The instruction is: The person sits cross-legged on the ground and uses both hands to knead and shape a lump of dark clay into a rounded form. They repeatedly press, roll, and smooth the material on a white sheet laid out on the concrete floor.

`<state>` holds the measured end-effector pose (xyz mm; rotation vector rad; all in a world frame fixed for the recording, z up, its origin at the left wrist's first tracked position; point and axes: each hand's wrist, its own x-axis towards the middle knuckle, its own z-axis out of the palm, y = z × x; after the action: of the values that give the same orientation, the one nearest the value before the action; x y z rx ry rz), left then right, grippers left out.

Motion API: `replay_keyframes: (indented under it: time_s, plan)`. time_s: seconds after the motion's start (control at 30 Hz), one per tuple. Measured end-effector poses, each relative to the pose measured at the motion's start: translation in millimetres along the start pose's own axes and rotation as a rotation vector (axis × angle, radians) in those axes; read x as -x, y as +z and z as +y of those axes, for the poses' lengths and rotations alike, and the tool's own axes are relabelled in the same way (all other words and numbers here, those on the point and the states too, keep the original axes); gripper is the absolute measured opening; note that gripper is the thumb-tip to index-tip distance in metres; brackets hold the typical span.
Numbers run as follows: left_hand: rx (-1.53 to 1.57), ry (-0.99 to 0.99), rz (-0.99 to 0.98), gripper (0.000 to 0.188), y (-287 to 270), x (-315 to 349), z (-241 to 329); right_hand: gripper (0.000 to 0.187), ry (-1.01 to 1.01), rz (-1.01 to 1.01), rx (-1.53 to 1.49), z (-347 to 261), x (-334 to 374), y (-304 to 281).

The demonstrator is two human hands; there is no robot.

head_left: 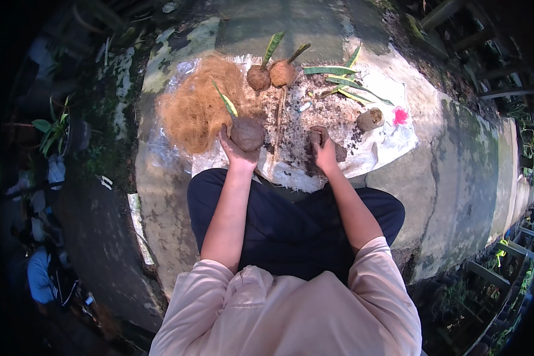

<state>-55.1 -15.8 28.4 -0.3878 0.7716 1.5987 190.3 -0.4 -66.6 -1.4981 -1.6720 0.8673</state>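
A round ball of dark mud point(247, 134) rests in my left hand point(236, 153), which cups it from below and the left. One upright snake plant leaf point(228, 104) with yellow edges sticks out of its top. To the right, my right hand point(322, 149) has its fingers curled around dark, wet soil, low over the white sack. A lump of mud point(340, 152) lies right beside that hand. Beyond my hands, two fibre-wrapped balls, a darker one point(258, 78) and a browner one point(283, 73), stand side by side, each with a leaf in it.
Loose brown fibre point(198, 107) is heaped at the left on clear plastic. Several cut snake plant leaves point(347, 81) lie at the back right, near a short, mud-coloured cylindrical pot point(370, 120). Soil crumbs cover the white sack point(391, 145). A small white tube point(305, 107) lies mid-sack.
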Motion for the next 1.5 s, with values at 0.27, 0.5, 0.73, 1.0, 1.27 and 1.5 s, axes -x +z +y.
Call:
replay_keyframes:
  time_s: [0.27, 0.5, 0.73, 1.0, 1.27, 1.5]
  plan:
    - [0.01, -0.027, -0.082, 0.064, -8, -5, -8, 0.035, 0.818, -0.013, -1.069, -80, -14, -31]
    - [0.02, -0.054, -0.059, 0.062, -5, -2, -14, 0.028, 0.575, -0.094, -1.038, -62, -9, -40]
    - [0.048, -0.063, -0.108, 0.061, -11, -4, -15, 0.026, 0.717, 0.124, -1.165, -119, -11, -46]
    - [-0.01, -0.055, -0.052, 0.06, -5, 1, -16, 0.032, 0.555, -0.128, -1.094, -85, -11, -62]
    - [-0.012, -0.087, -0.06, 0.062, -7, -3, -18, 0.041, 0.69, 0.025, -1.282, -66, -12, -47]
    - [-0.044, -0.091, -0.012, 0.065, -5, -5, -23, 0.042, 0.577, 0.036, -1.263, -29, -6, -34]
